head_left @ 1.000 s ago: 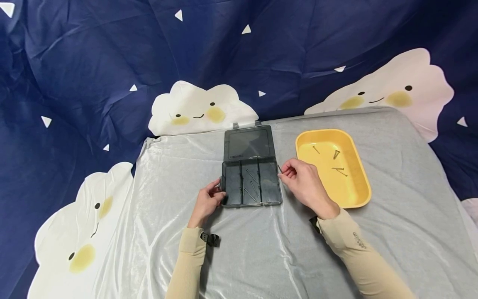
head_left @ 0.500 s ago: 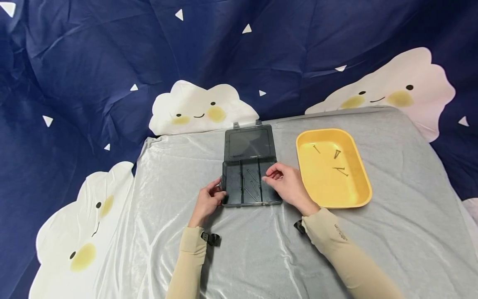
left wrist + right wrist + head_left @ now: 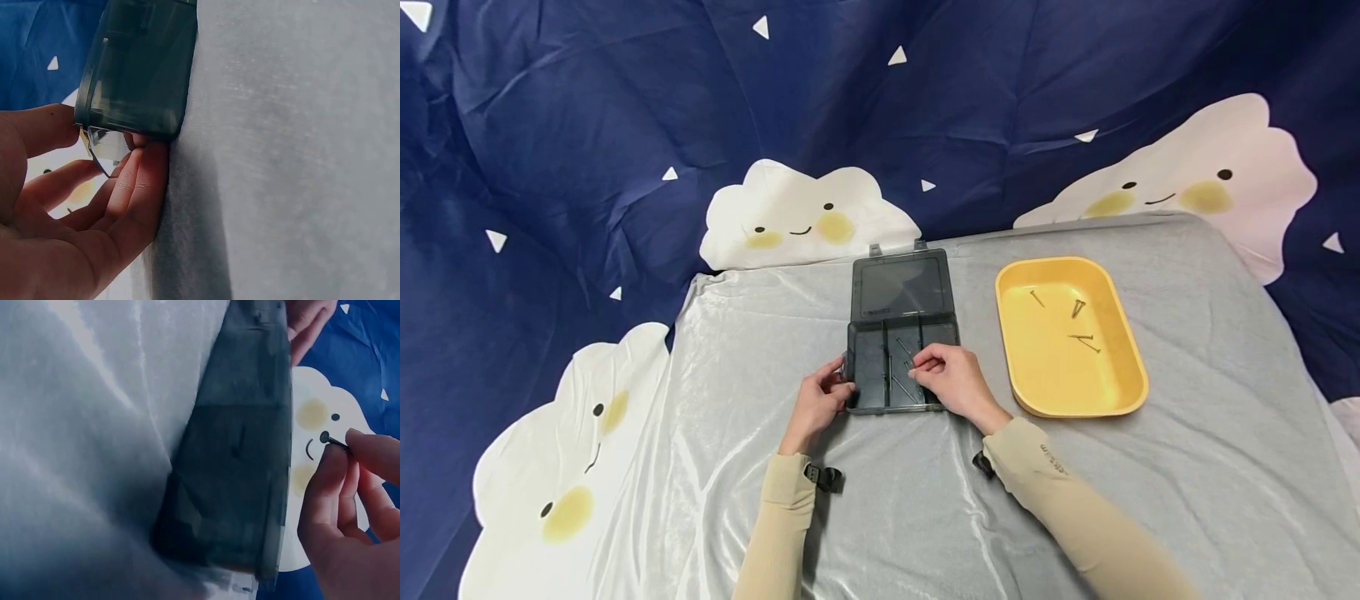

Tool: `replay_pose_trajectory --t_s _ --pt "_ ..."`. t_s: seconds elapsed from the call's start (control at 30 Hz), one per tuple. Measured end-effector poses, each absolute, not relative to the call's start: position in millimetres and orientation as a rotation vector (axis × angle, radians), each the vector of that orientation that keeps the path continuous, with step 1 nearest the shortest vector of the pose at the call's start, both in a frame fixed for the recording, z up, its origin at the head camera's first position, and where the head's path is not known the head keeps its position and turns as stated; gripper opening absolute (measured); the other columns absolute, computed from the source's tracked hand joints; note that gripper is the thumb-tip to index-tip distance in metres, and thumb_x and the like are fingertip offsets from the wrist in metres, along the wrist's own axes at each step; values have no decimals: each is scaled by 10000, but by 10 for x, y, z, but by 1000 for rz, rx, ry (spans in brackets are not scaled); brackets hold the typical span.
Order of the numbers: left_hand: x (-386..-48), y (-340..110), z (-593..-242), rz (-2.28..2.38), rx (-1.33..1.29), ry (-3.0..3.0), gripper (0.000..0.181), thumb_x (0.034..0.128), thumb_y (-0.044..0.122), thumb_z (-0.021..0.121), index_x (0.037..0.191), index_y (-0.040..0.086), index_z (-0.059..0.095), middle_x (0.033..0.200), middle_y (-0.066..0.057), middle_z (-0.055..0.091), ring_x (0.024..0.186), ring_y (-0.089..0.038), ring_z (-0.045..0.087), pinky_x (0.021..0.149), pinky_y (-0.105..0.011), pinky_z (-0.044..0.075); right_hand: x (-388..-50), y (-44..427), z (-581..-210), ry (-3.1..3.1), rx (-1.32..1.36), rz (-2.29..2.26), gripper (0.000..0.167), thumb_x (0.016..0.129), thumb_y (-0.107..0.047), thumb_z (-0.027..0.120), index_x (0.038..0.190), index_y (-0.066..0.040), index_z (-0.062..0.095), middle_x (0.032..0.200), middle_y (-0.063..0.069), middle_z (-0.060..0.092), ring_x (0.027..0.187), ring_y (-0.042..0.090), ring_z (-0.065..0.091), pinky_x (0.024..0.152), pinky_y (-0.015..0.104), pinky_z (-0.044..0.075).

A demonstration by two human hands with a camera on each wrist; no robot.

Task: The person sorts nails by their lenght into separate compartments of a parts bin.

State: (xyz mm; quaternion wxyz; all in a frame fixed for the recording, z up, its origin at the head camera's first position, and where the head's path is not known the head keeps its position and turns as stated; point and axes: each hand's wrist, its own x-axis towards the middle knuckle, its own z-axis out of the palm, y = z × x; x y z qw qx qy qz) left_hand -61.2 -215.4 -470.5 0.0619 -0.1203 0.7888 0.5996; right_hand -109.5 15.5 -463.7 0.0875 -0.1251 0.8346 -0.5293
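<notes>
The right hand (image 3: 951,379) pinches a thin, dark metal screw with a flat round head (image 3: 337,444) between thumb and fingertips, over the middle and right part of an open, smoky-grey translucent plastic compartment box (image 3: 880,410). The left hand (image 3: 816,404) grips the box's left side, thumb on the rim and fingers curled beneath it around a clear latch. The likeliest slip, I judge, is that slender shaft rolling out of so small a pinch and falling across a thin upright divider (image 3: 885,358), landing in the wrong slot. Knuckles brushing the screws already in the middle compartment (image 3: 904,388) could jostle them further out of line, since they lie loose and at odd angles. If the left hand let go, a bump might slide the light box on the soft bench covered in pale grey, plush cloth (image 3: 880,517), whose creases give uneven footing. The box is hard-edged and rectangular, its flat lid (image 3: 901,283) laid back away from the person; the smooth yellow tray with rounded corners (image 3: 1067,383), to its right, holds more loose screws (image 3: 1078,309), two of them crossed in a narrow V
</notes>
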Motion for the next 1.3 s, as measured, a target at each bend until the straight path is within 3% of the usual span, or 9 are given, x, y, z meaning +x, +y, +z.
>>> replay_pose_trajectory --t_s 0.6,1.3 --pt "-606 -2146 -4722 1847 -366 2344 583 860 -47 616 1417 -31 447 1150 -321 570 712 -134 562 582 -204 479 -1094 78 -4687 2572 -307 -1513 212 836 -115 739 1021 -17 701 880 66 722 790 177 687 748 332 554" --pt "-605 -2168 -4707 1858 -390 2326 580 862 -37 623 1418 -11 457 1120 -288 576 678 -141 534 587 -227 478 -1181 361 -4245 2744 -449 -1401 163 850 -126 704 994 -52 687 893 61 703 782 163 636 734 292 506"
